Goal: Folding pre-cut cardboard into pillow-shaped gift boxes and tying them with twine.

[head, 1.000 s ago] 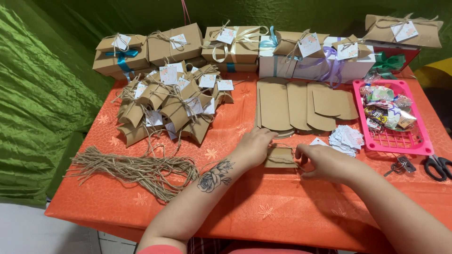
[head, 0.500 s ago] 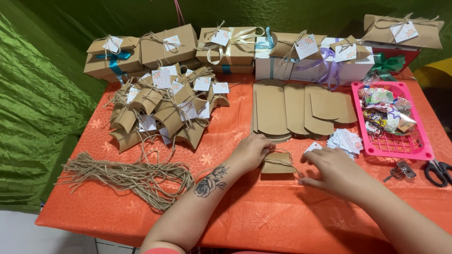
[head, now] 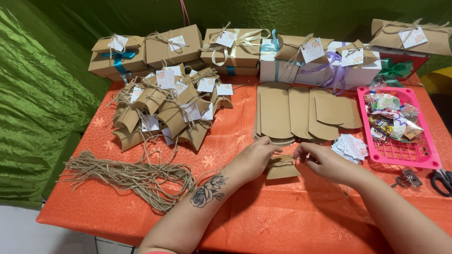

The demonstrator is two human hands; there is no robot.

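A small brown kraft pillow box (head: 281,168) lies on the orange tablecloth (head: 263,221) between my hands, with jute twine across its top. My left hand (head: 256,157), on a forearm bearing a rose tattoo, pinches the twine at the box's upper left. My right hand (head: 325,162) pinches the twine at the upper right. A stack of flat kraft box blanks (head: 301,113) lies just behind. A small pile of white paper tags (head: 351,146) sits to the right of my right hand.
A heap of tied pillow boxes with tags (head: 165,110) is at the back left, a bundle of cut jute twine (head: 127,176) at the front left. Bigger wrapped boxes (head: 235,47) line the rear. A pink basket of sweets (head: 393,124), a hole punch (head: 408,178) and scissors (head: 441,181) are right.
The hands stayed on the small box, working the twine at its top; the view shifted slightly. Nothing else on the table moved.
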